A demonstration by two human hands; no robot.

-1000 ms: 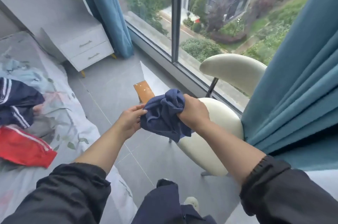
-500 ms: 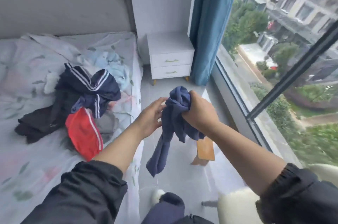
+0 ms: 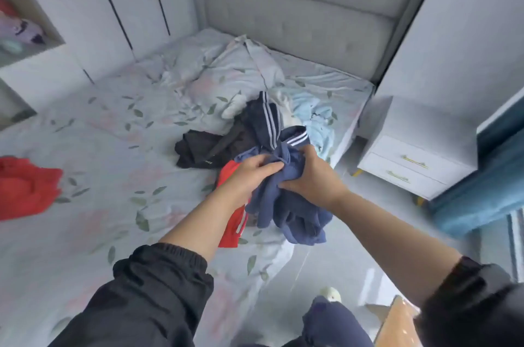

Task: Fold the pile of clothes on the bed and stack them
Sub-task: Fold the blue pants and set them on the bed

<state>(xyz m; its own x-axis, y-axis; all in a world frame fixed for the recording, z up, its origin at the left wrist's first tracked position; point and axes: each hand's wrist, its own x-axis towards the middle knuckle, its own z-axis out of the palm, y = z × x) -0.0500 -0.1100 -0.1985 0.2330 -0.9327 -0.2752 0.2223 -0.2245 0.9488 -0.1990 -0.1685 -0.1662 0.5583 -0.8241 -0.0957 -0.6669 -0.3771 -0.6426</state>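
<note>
both hands [image 3: 283, 176] curled tight, gripping bunched navy garment [image 3: 295, 213] over bed [image 3: 113, 205].

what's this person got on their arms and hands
Both arms are in black jacket sleeves with gathered elastic cuffs, the left sleeve and the right sleeve pushed up so the forearms are bare. The left hand and right hand are bare, with no gloves, rings or watch visible.

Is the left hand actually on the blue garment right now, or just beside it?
Touching. The head view shows the left hand pinching a fold of the blue garment, which the right hand grips too.
</note>
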